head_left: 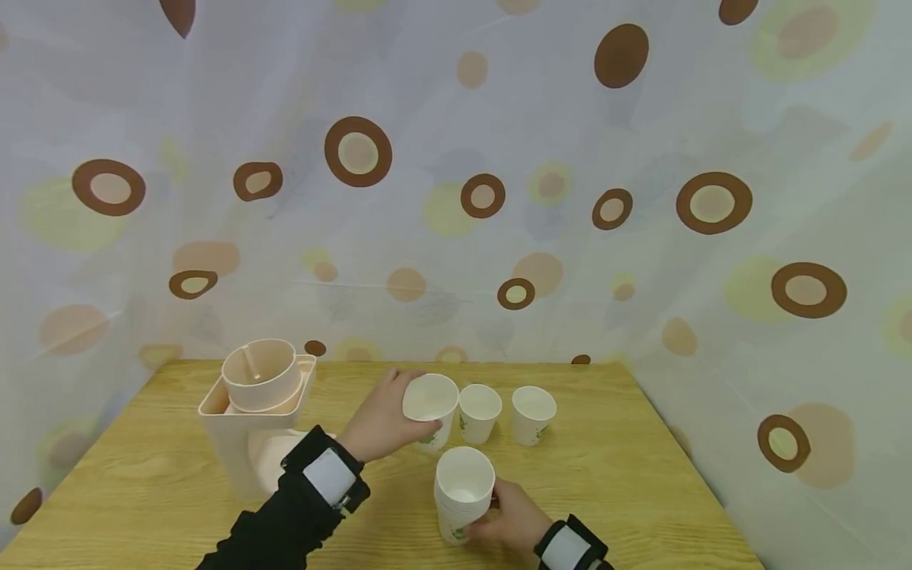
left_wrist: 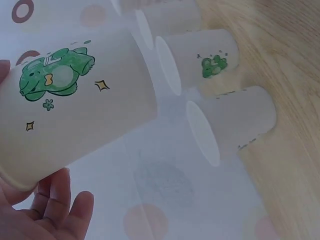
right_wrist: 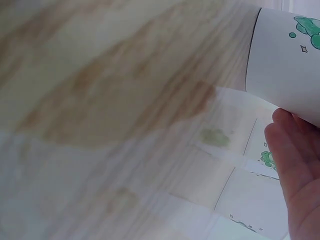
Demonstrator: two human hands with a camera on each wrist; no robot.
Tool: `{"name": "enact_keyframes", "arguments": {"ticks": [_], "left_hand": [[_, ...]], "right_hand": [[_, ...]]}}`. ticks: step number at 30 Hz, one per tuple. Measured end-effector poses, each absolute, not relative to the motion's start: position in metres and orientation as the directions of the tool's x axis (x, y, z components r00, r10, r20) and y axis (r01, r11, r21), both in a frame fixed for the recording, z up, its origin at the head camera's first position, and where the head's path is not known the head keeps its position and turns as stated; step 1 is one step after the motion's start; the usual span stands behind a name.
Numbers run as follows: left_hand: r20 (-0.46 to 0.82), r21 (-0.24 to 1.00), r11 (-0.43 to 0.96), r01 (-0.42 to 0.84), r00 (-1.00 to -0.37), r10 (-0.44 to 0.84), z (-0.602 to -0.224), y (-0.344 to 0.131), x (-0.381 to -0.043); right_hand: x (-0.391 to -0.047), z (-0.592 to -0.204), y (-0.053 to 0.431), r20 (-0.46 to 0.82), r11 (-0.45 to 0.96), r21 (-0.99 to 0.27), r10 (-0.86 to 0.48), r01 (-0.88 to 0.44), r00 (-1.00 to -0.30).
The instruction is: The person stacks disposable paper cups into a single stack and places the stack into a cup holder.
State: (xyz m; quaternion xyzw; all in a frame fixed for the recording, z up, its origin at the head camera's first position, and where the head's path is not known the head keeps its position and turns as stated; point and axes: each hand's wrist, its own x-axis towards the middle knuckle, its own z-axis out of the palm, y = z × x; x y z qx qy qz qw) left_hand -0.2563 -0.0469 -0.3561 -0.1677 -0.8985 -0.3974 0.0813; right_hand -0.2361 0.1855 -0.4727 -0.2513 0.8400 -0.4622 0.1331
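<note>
My left hand (head_left: 392, 418) grips a white paper cup (head_left: 431, 397) by its side, thumb and fingers round it. A green animal print shows on that cup in the left wrist view, with the cup tilted across the picture. Nearer the front, my right hand (head_left: 514, 516) holds a stack of nested paper cups (head_left: 464, 495) low on its right side. In the right wrist view, the fingers (right_wrist: 287, 145) lie against the printed stack. To the right of the left hand's cup stand two upright paper cups, a middle one (head_left: 479, 413) and a right one (head_left: 532, 416).
At the left of the wooden table (head_left: 606, 491) stands a pale rectangular container (head_left: 231, 455) with a round cream vessel (head_left: 260, 384) in its top. A patterned sheet (head_left: 427, 237) hangs behind the table and along its right side.
</note>
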Motion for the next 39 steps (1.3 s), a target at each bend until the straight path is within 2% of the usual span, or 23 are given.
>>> {"name": "enact_keyframes", "arguments": {"ticks": [4, 10, 16, 26, 34, 39], "left_hand": [[0.305, 0.707, 0.595, 0.383, -0.924, 0.232, -0.346, -0.039, -0.249], [0.295, 0.706, 0.56, 0.433, -0.899, 0.324, -0.336, -0.028, -0.236], [0.329, 0.638, 0.585, 0.5, -0.864, 0.381, -0.34, -0.023, -0.231], [0.347, 0.511, 0.675, 0.533, -0.846, 0.406, -0.354, -0.018, -0.229], [0.351, 0.465, 0.69, 0.554, -0.832, 0.43, -0.363, -0.017, -0.23], [0.335, 0.456, 0.689, 0.563, -0.826, 0.453, -0.369, -0.016, -0.23]], "right_hand": [[-0.239, -0.472, 0.186, 0.013, 0.425, -0.858, -0.541, -0.287, -0.841], [-0.242, -0.471, 0.188, 0.028, 0.444, -0.843, -0.53, -0.305, -0.848], [-0.243, -0.472, 0.186, 0.084, 0.428, -0.834, -0.525, -0.348, -0.847], [-0.243, -0.473, 0.184, 0.128, 0.508, -0.765, -0.484, -0.397, -0.866], [-0.243, -0.473, 0.184, 0.133, 0.504, -0.762, -0.494, -0.407, -0.859], [-0.247, -0.477, 0.184, 0.183, 0.447, -0.772, -0.525, -0.452, -0.831]]}}
